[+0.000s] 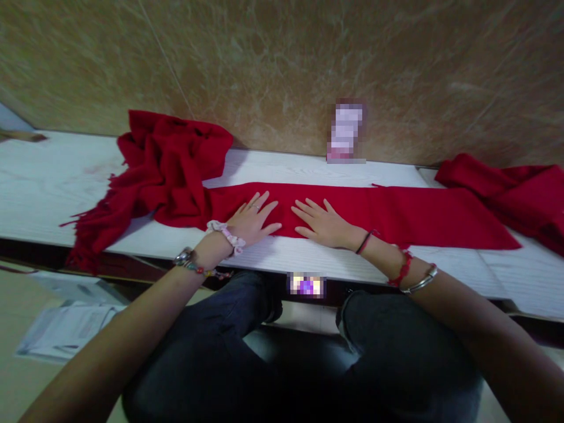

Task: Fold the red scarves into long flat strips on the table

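Note:
A red scarf (409,214) lies along the white table, its right part flat and folded into a long strip with a slanted right end. Toward the left it turns into a loose, rumpled heap (176,161), and its fringe hangs over the table's front edge. My left hand (253,222) rests palm down on the strip near the heap, fingers spread. Just right of it, my right hand (324,224) lies flat on the same strip, also with fingers apart. Neither hand grasps the cloth.
More red cloth (511,188) sits bunched at the table's right. A blurred-out phone-like object (346,130) leans against the marbled wall (273,64) behind the white table (282,258). White boxes or papers (66,329) lie on the floor at lower left. My legs are under the front edge.

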`<action>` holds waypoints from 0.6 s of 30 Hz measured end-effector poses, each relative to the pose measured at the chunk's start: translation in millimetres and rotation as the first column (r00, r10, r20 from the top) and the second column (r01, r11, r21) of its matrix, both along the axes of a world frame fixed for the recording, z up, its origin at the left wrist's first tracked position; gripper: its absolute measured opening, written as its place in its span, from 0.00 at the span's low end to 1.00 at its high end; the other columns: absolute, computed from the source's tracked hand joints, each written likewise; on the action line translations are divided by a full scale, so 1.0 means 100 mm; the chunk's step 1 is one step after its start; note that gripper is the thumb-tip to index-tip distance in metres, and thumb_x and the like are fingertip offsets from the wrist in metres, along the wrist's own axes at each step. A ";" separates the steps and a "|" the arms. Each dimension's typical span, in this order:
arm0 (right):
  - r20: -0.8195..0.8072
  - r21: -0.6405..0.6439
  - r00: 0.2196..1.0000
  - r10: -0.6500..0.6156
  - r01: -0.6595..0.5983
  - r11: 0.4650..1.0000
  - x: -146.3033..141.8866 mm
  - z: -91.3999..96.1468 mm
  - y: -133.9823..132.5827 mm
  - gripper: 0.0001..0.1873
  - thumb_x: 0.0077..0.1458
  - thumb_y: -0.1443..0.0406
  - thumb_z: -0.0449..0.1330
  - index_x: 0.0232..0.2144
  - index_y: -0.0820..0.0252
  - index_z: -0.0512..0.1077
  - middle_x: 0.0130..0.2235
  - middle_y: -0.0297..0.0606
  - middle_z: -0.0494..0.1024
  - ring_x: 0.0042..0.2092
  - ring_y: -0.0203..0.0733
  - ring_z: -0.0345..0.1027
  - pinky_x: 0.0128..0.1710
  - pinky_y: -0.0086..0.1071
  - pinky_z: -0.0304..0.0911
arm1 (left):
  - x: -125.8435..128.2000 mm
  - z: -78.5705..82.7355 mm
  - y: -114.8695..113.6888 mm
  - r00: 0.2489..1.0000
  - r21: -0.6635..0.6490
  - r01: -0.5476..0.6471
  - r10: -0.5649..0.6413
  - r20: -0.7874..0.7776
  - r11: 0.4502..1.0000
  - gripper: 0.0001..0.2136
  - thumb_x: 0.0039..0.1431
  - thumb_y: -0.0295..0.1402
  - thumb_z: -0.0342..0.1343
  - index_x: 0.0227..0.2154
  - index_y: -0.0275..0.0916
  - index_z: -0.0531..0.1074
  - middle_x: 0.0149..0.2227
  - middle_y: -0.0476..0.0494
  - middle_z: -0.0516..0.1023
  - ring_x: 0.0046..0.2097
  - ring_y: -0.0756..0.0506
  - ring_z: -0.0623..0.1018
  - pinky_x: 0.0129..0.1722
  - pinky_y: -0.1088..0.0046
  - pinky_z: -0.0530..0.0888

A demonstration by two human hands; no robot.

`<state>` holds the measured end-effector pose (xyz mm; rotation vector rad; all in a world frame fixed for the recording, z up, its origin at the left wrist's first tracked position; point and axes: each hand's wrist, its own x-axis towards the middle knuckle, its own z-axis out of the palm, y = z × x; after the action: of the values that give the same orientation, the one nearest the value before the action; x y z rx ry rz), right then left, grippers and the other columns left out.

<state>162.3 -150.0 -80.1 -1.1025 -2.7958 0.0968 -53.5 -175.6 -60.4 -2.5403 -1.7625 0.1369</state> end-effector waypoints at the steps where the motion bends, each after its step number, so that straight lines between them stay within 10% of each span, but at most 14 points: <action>1: 0.007 -0.008 1.000 0.002 -0.002 1.000 0.00 -0.01 -0.01 0.30 0.59 0.52 0.41 0.60 0.59 0.50 0.62 0.42 0.49 0.62 0.52 0.40 0.57 0.58 0.37 | 0.00 -0.04 0.01 1.000 -0.063 -0.004 0.005 0.004 0.998 0.27 0.61 0.45 0.37 0.60 0.36 0.49 0.63 0.37 0.43 0.63 0.37 0.45 0.57 0.57 0.52; 10: -0.028 -0.016 1.000 0.002 -0.002 1.000 -0.01 0.00 -0.03 0.30 0.58 0.52 0.44 0.58 0.60 0.54 0.61 0.44 0.53 0.62 0.51 0.41 0.58 0.55 0.38 | -0.14 -0.06 0.02 0.995 -0.131 0.095 -0.095 0.009 0.987 0.32 0.57 0.50 0.41 0.60 0.37 0.48 0.63 0.35 0.42 0.63 0.35 0.44 0.57 0.56 0.50; 18: -0.151 0.013 0.967 0.206 -0.206 0.978 -0.13 0.19 -0.20 0.21 0.54 0.62 0.54 0.48 0.68 0.67 0.49 0.48 0.70 0.50 0.44 0.61 0.49 0.39 0.58 | -0.09 0.17 -0.08 0.946 -0.103 0.278 -0.291 -0.143 0.955 0.18 0.55 0.26 0.43 0.49 0.41 0.64 0.51 0.44 0.66 0.47 0.46 0.70 0.39 0.73 0.70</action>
<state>148.8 -170.3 -61.4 -0.7657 -2.7630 0.1965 -62.5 -183.8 -43.6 -2.7212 -1.3448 0.3909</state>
